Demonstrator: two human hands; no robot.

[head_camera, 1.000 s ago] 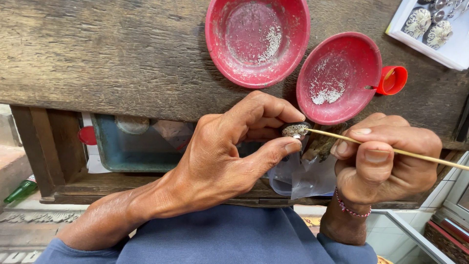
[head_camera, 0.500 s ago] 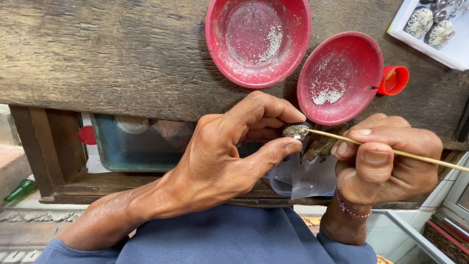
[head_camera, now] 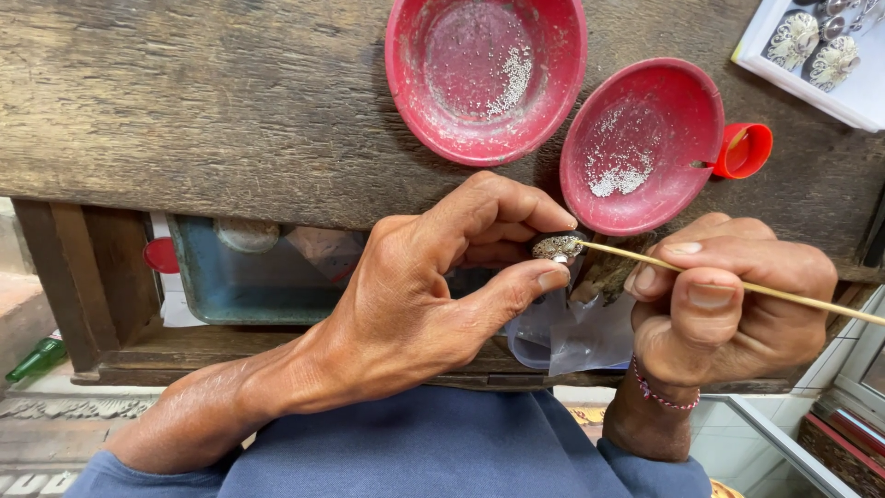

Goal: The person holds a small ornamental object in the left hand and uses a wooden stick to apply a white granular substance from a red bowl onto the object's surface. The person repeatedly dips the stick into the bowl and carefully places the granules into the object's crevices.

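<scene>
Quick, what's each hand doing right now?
Left hand: closed, pinching a small silver piece.
Right hand: closed, holding a thin wooden stick.

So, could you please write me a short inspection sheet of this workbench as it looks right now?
Surface: worn wooden bench.
Job's things: small silver ornament, thin stick touching it.
Clutter: two red bowls holding tiny beads, red cap, white tray of ornaments.
Grippers: left hand pinches the ornament; right hand holds the stick.
Cables: nothing seen.
Surroundings: blue tub below, green bottle.
</scene>
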